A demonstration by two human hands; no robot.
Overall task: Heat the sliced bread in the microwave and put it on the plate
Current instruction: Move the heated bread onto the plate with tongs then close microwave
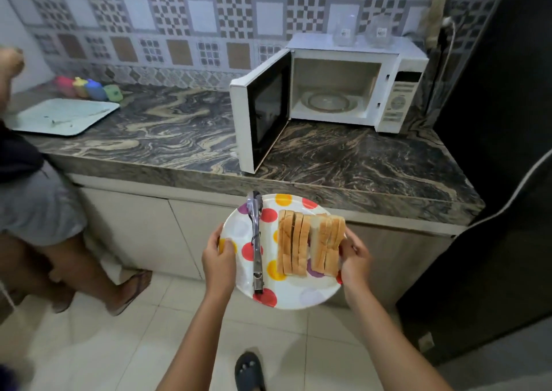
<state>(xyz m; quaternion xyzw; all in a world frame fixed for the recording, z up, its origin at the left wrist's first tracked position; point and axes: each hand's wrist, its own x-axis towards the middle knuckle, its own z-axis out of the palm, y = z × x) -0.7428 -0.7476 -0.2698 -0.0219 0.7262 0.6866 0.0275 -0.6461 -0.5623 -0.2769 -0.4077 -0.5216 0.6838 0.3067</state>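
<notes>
A white plate with coloured dots (286,292) is held in the air in front of the counter. My left hand (219,260) grips its left rim and my right hand (354,256) grips its right rim. Several slices of bread (309,243) lie in a row on the plate's right half. Metal tongs (257,241) lie on its left half. The white microwave (397,92) stands at the back right of the counter, its door (263,113) swung open to the left. Its glass turntable (328,101) is bare.
The marbled counter (179,128) carries a pale tray (64,116) and coloured containers (89,89) at the left. Two glass jars (363,31) stand on the microwave. Another person (35,199) stands at the left. A dark fridge (504,122) fills the right side.
</notes>
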